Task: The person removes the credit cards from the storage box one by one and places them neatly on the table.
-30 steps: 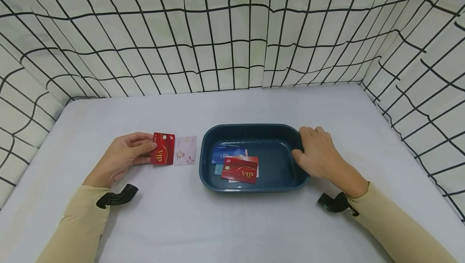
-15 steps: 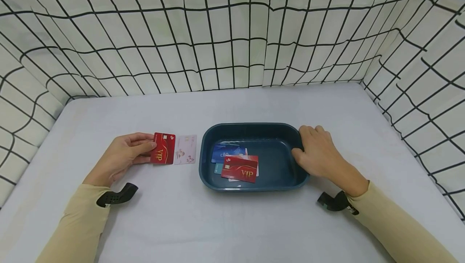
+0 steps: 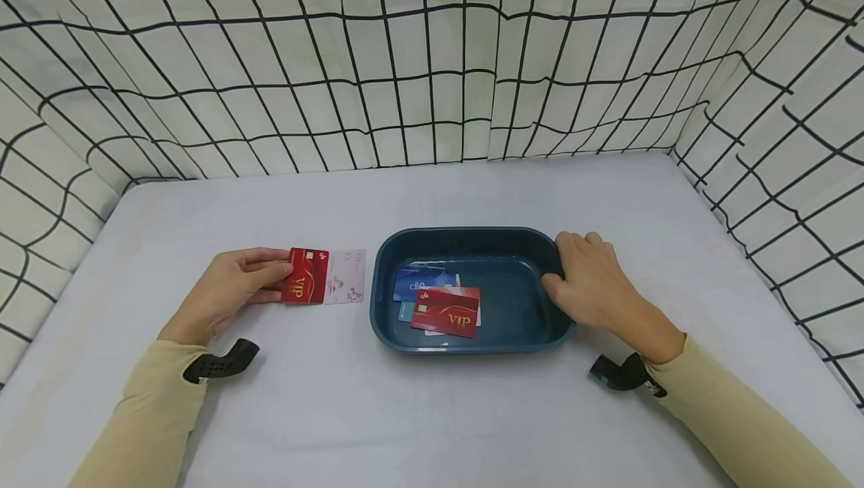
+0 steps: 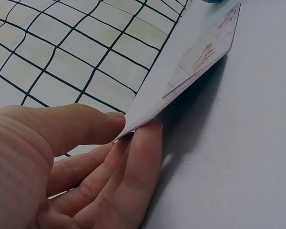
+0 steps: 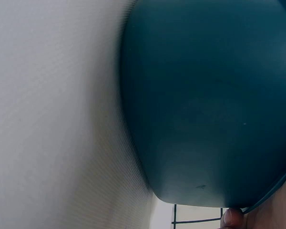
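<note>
In the head view my left hand (image 3: 239, 285) pinches the left edge of a red VIP card (image 3: 308, 276) between thumb and fingers. A pale pink card (image 3: 346, 276) sticks out to its right, its left edge tucked against or under the red one; I cannot tell which. The left wrist view shows the thumb (image 4: 102, 126) on top and fingertips below the tilted card edge. My right hand (image 3: 592, 282) grips the right rim of a dark teal tray (image 3: 520, 308), thumb inside. In the tray another red VIP card (image 3: 447, 313) overlaps a blue card (image 3: 413, 283) and paler cards.
A white cloth covers the table (image 3: 466, 420). White panels with a black wire grid (image 3: 425, 76) close off the back and both sides. A black wrist device (image 3: 221, 363) sits on the left cuff, another (image 3: 624, 373) on the right.
The red card in my left hand has slid slightly right, so less of the pale pink card shows beside it. The right hand and tray stay where they were.
</note>
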Demonstrator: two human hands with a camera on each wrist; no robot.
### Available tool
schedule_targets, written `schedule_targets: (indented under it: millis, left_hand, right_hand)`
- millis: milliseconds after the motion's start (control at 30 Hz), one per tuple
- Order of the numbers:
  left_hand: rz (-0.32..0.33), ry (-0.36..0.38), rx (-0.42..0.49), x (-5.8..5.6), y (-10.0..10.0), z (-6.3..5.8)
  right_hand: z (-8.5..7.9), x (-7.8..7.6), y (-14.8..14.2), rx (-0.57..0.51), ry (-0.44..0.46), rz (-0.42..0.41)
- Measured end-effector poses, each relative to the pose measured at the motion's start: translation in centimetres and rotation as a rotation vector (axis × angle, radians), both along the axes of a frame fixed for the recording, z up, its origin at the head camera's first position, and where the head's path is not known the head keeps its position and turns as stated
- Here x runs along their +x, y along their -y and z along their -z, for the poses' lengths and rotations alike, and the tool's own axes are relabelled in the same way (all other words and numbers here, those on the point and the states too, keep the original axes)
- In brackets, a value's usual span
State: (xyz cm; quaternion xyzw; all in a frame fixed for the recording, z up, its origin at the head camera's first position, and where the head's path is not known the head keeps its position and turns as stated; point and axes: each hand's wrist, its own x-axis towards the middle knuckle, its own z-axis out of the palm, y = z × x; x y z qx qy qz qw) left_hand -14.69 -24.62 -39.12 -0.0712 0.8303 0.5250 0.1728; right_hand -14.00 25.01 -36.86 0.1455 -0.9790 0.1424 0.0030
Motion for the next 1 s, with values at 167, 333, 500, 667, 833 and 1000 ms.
schedule_targets:
  millis: [167, 333, 500, 667, 833, 1000]
  left_hand:
    - [0.01, -0.009, -0.015, 0.0, 0.0, 0.0]
    - [0.021, -0.019, -0.027, 0.1, 0.1, 0.0]
    - [0.028, -0.021, -0.066, 0.0, 0.1, 0.0]
    - [0.055, -0.008, -0.09, 0.1, 0.1, -0.2]
    - [0.082, -0.012, -0.104, 0.2, 0.1, -0.6]
    - [0.093, -0.012, -0.151, 0.3, 0.3, -1.0]
  right_hand:
    - [0.0, -0.1, 0.0, 0.001, 0.0, -0.001]
    - [0.1, -0.1, 0.0, 0.005, 0.009, 0.007]
    - [0.2, -0.1, 0.0, 0.003, 0.005, 0.006]
    - [0.2, -0.2, 0.0, 0.008, 0.006, 0.006]
    - [0.2, -0.2, 0.0, 0.008, 0.012, 0.007]
    - [0.2, -0.2, 0.0, 0.004, 0.017, 0.007]
